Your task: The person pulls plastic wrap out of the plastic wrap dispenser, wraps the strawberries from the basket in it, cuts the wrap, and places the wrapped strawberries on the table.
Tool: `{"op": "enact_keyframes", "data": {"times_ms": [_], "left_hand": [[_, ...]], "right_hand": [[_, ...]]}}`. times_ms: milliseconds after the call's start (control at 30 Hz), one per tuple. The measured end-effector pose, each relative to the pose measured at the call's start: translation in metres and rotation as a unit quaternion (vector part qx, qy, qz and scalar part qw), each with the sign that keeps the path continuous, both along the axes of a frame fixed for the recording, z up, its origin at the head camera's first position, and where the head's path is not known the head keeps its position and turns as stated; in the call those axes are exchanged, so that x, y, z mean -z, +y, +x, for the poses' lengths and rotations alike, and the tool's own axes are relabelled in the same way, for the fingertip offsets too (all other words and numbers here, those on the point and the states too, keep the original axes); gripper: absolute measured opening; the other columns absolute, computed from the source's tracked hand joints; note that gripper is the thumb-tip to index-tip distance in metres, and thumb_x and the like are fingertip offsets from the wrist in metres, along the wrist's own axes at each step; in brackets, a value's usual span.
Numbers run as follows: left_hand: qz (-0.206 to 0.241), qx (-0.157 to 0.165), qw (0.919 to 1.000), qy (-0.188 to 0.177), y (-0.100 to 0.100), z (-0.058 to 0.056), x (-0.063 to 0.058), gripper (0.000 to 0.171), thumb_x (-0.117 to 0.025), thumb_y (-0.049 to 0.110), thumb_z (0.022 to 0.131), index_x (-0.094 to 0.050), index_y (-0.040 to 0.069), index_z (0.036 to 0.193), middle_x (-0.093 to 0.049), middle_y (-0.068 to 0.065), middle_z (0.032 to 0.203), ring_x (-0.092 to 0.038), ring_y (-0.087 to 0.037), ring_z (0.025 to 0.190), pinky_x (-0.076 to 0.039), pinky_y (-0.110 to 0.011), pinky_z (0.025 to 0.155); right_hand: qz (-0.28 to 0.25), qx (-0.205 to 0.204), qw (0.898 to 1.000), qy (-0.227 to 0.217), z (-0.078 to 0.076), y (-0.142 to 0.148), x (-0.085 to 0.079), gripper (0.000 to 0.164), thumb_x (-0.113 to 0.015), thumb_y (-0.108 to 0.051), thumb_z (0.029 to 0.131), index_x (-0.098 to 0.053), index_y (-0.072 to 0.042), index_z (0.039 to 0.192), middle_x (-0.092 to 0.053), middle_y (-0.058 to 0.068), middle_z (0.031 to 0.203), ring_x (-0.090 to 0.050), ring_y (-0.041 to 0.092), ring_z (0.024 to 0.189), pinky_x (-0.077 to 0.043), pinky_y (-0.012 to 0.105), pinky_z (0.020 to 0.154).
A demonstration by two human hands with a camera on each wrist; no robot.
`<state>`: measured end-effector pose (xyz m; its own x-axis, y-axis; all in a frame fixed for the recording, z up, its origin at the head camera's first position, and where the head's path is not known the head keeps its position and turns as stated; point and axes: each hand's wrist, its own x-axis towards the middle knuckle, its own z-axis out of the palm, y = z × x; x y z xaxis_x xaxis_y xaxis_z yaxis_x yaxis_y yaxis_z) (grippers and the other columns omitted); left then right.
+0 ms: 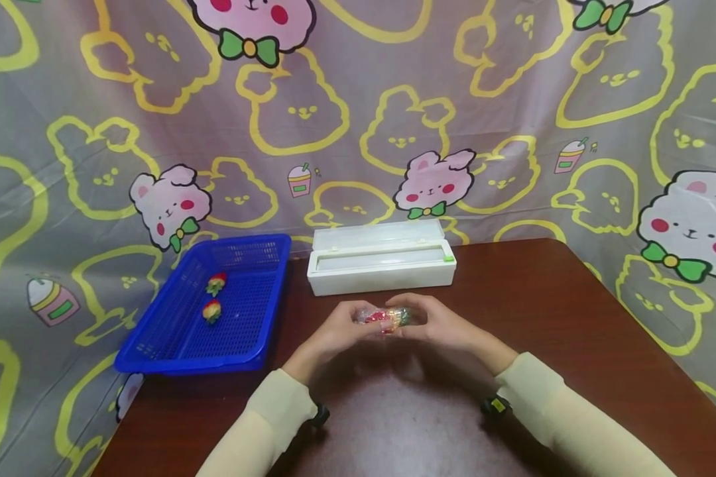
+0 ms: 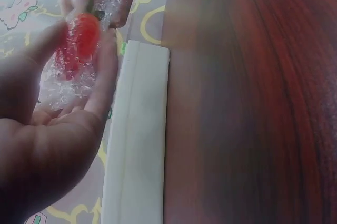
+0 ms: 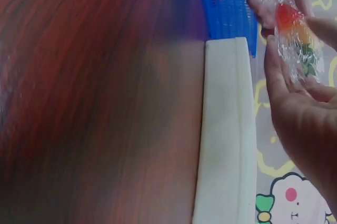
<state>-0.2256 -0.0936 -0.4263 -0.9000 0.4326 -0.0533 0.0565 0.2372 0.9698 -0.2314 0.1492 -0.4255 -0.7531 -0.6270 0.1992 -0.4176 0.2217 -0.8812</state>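
Between both hands, over the table, is a strawberry (image 1: 378, 318) wrapped in crinkled clear plastic film (image 2: 66, 89). My left hand (image 1: 340, 329) grips the red tip end, its thumb in front and fingers behind. The right hand (image 1: 443, 324) grips the other end, where the green leaves (image 3: 308, 58) show through the film. In the left wrist view the red of the strawberry lies between thumb and fingers. Just beyond the hands stands a long white film dispenser box (image 1: 382, 275) with its clear lid raised.
A blue plastic basket (image 1: 277, 291) stands at the left with two strawberries in it, one strawberry (image 1: 217, 283) behind the other strawberry (image 1: 211, 311). Behind the brown table (image 1: 531, 291) hangs a cartoon-patterned cloth (image 1: 358, 119).
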Motion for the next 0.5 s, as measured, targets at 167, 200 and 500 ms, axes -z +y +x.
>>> {"op": "enact_keyframes", "data": {"times_ms": [167,200,500], "left_hand": [[-0.004,-0.013,0.9999,0.004,0.0005,0.0007,-0.0032,0.035,-0.083,0.035,0.086,-0.072,0.008,0.106,-0.075,-0.009,0.096,-0.072,-0.021,0.082,-0.060,-0.048,0.081],[0.004,-0.009,1.0000,-0.002,0.0010,0.0010,-0.0035,0.036,-0.083,0.034,0.087,-0.072,0.007,0.107,-0.076,-0.009,0.096,-0.074,-0.023,0.083,-0.059,-0.051,0.083],[0.069,0.020,0.9973,-0.014,-0.0019,0.0009,-0.0043,0.036,-0.065,0.027,0.101,-0.066,-0.004,0.119,-0.076,-0.019,0.098,-0.074,-0.044,0.087,-0.052,-0.067,0.086]], "right_hand": [[0.004,0.011,0.999,-0.035,-0.0030,0.0037,0.0001,0.029,-0.064,-0.025,0.103,-0.067,-0.006,0.125,-0.072,0.008,0.107,-0.071,0.024,0.089,-0.059,0.049,0.082],[-0.001,0.008,0.999,-0.048,-0.0036,0.0039,0.0007,0.028,-0.061,-0.025,0.104,-0.068,-0.006,0.123,-0.073,0.009,0.103,-0.071,0.025,0.084,-0.059,0.052,0.080],[-0.054,0.036,0.993,-0.096,-0.0030,0.0060,0.0003,0.025,-0.062,-0.025,0.104,-0.072,-0.006,0.115,-0.071,0.016,0.093,-0.069,0.026,0.071,-0.057,0.059,0.074]]}}
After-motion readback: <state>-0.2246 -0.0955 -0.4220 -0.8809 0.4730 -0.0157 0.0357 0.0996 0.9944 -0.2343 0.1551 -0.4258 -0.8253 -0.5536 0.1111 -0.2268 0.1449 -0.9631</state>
